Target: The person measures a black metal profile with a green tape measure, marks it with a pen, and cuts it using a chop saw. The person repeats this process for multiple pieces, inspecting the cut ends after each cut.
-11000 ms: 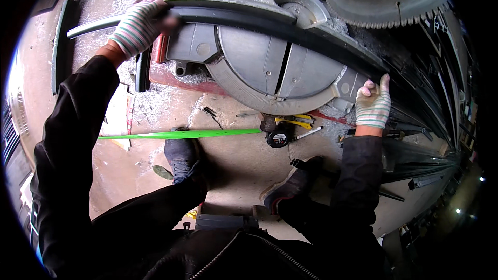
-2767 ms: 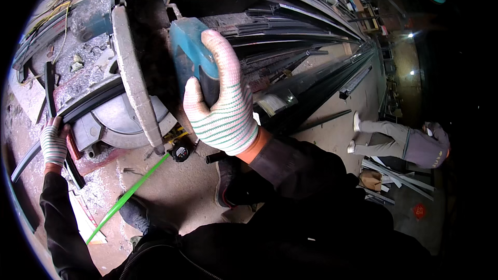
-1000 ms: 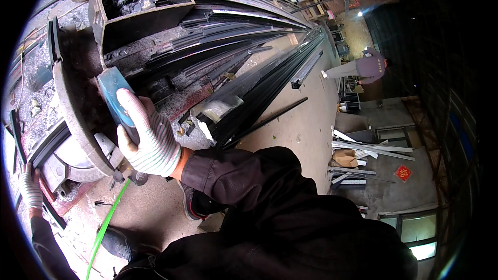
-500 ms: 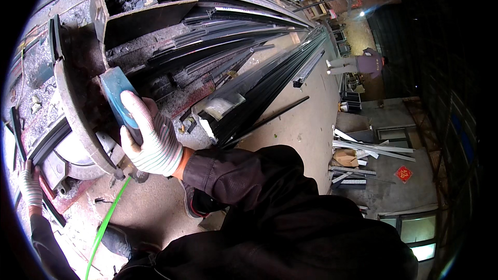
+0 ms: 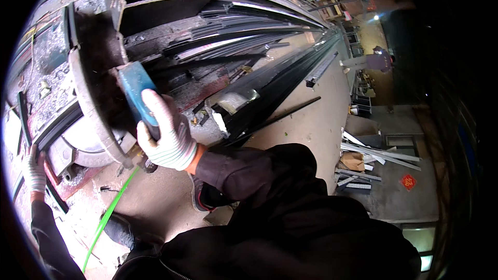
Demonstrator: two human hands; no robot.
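R hand (image 5: 168,137) wrapped round blue saw handle (image 5: 137,85), closed on it. L hand (image 5: 34,173) on dk profile (image 5: 59,123) at saw bed's (image 5: 85,136) L end; gripping or just pressing, can't tell. Profile along bed's far edge. Done: profile laid, handle taken. Left: unclear, grey disc (image 5: 88,98) hides any cut. Pose: R forearm across to L; L arm outstretched.

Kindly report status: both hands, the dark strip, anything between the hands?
Right hand gripping blue handle. Left hand at dark strip. Strip lying on saw base. Curved grey saw part between hands.
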